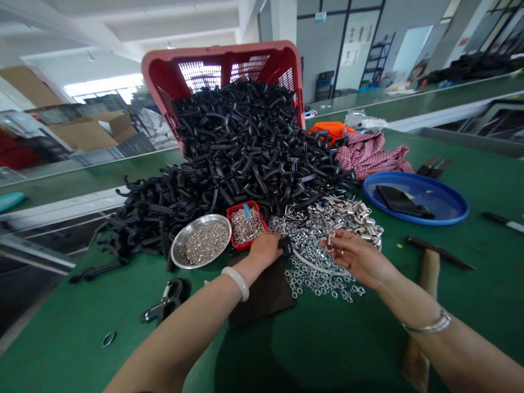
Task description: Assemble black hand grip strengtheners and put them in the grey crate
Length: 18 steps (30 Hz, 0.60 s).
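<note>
- Factory daylight is falling across a green workbench (85,322), where a tipped red plastic crate (223,64) is resting against a heap of black plastic hooks (237,142) that is spreading toward you.
- Your left hand (264,250) is gripping a black plastic part (285,246), with your fingers curled over it and hiding most of its shape.
- Your right hand (356,259) is pinching a small silver metal part (329,239) between thumb and fingertips; it is too small to tell its exact kind.
- Those two held parts are sitting close together but not touching, with the black one just left of the silver one. Your left hand is nearer the black part, your right nearer the silver. You can't make out the long axis of either.
- Loose hex nuts (313,278) are scattering beneath your right hand, and silver metal ferrules (352,210) are piling up just beyond them.
- On your left, a steel bowl (180,236) and a small red tray (231,213) are holding small silver parts beside a dark mat (266,297).
- To your right, a blue plastic tray (426,217) and a wooden-handled hammer (428,284) are lying on the bench.
</note>
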{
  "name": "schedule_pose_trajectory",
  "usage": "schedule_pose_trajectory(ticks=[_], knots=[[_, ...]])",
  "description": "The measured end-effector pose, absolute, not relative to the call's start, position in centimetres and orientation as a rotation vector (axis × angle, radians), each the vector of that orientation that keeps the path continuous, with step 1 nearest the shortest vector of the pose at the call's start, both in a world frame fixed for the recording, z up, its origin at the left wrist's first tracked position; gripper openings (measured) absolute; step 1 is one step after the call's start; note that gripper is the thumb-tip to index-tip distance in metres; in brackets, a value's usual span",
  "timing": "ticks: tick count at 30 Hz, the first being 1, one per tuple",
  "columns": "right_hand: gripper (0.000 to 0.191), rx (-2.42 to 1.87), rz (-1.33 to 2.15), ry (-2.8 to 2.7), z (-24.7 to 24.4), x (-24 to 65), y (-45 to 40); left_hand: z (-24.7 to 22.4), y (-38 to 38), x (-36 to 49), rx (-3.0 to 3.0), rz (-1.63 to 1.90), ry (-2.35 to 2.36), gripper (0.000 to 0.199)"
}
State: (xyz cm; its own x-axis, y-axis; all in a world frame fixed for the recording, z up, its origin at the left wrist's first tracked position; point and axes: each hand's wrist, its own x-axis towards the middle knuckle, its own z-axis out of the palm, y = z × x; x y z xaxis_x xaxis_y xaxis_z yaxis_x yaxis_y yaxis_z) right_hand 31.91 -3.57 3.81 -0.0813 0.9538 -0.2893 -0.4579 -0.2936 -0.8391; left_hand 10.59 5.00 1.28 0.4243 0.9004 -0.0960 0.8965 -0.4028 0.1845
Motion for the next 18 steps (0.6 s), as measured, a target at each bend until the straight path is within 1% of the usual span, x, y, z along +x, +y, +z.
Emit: schedule_pose_trajectory(ticks=[5, 8, 10, 15, 18], knots=[[0.025, -1.071, 1.619, -0.671, 3.8, 32.1, -3.8, 0.5, 5.5, 9.9, 2.359, 0.106, 1.548, 0.020], [0.027, -1.082, 1.614, -0.665, 3.8, 32.3, -3.9, 0.3, 6.0, 9.7, 2.300, 0.120, 1.534, 0.022], [0.027, -1.094, 1.609, -0.663, 3.8, 32.4, -4.0, 0.4, 5.9, 9.7, 2.311, 0.113, 1.507, 0.022], [0.028, -1.125, 1.602, -0.659, 3.7, 32.3, -4.2, 1.1, 4.9, 10.2, 2.421, 0.045, 1.432, 0.016], [0.028, -1.119, 1.597, -0.673, 3.7, 32.1, -4.4, 1.2, 4.9, 10.5, 2.419, 0.045, 1.467, 0.017]])
